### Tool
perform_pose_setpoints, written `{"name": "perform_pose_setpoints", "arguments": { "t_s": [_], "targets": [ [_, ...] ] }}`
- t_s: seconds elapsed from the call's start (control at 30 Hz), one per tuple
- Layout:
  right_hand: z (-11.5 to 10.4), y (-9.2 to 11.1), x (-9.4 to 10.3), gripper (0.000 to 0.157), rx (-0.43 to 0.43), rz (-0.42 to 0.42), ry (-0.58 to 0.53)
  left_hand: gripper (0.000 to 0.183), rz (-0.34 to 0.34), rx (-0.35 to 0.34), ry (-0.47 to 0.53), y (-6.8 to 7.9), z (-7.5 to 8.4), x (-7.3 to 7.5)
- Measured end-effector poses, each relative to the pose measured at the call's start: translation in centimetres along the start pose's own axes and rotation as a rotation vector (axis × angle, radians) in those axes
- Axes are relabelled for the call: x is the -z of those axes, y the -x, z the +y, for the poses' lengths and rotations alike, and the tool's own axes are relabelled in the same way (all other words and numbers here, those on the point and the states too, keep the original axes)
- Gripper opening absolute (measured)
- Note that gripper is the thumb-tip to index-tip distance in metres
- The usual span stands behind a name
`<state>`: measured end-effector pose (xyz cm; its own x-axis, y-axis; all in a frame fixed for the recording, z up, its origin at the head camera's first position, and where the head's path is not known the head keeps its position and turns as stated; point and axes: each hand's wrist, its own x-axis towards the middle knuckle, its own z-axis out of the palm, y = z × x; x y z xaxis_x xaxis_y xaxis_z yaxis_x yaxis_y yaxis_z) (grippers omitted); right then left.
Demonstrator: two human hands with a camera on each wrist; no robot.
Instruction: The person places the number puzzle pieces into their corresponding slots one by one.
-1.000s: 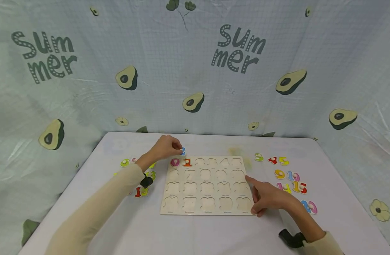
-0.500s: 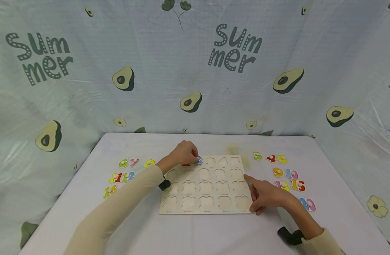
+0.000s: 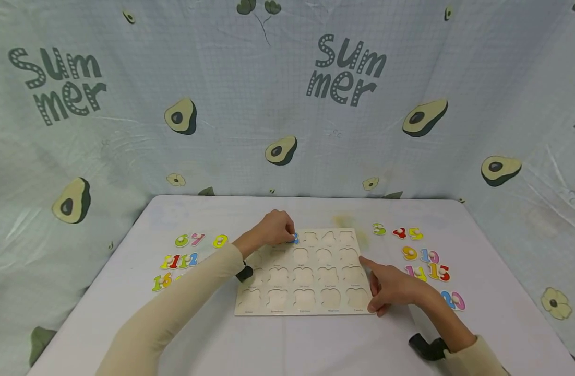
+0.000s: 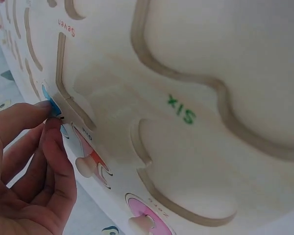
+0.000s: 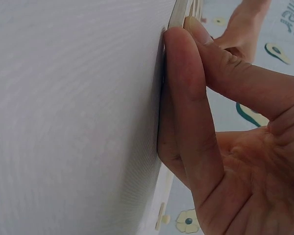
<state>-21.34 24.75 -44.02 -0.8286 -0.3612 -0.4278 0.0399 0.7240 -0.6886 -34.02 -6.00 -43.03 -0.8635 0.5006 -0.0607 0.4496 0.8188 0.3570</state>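
Note:
My left hand [image 3: 273, 228] pinches a blue number 2 puzzle piece [image 4: 53, 105] between thumb and fingertips. The piece is at the top row of the wooden number board [image 3: 292, 312], beside the slot marked One; whether it lies fully in its recess cannot be seen. Near it in the left wrist view are the red number 1 piece [image 4: 99, 164] and the pink number 0 piece [image 4: 159, 223], both with knobs. My right hand [image 3: 393, 284] grips the board's right side, thumb at the near corner and index finger stretched along the edge.
To the left on the white table lie loose number pieces, among them a green 6 [image 3: 181, 241] and a 16 [image 3: 162, 282]. More lie to the right, such as the green 3 [image 3: 379, 228], orange 9 [image 3: 409, 253] and 20 [image 3: 453, 301]. A printed curtain [image 3: 231, 94] hangs behind.
From behind the board's far left corner, my left hand has carried the blue 2 rightward to the top row, past the 1. My right hand has stayed at the board's edge.

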Motion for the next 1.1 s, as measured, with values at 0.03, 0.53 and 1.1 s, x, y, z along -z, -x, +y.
{"name": "perform_pose_setpoints", "arguments": {
  "t_s": [0.03,0.53,1.1],
  "targets": [
    [0.0,0.0,0.0,0.108,-0.005,0.001,-0.003,0.01,0.001,-0.004,-0.014,0.0,0.0,0.0],
    [-0.2,-2.9,6.6,0.036,0.179,0.297,0.17,0.015,0.236,-0.014,0.167,8.1,0.1,0.8],
    [2.8,-8.5,11.8,0.025,0.028,0.266,0.289,0.035,0.247,0.315,0.305,17.3,-1.0,-1.7]
  ]
}}
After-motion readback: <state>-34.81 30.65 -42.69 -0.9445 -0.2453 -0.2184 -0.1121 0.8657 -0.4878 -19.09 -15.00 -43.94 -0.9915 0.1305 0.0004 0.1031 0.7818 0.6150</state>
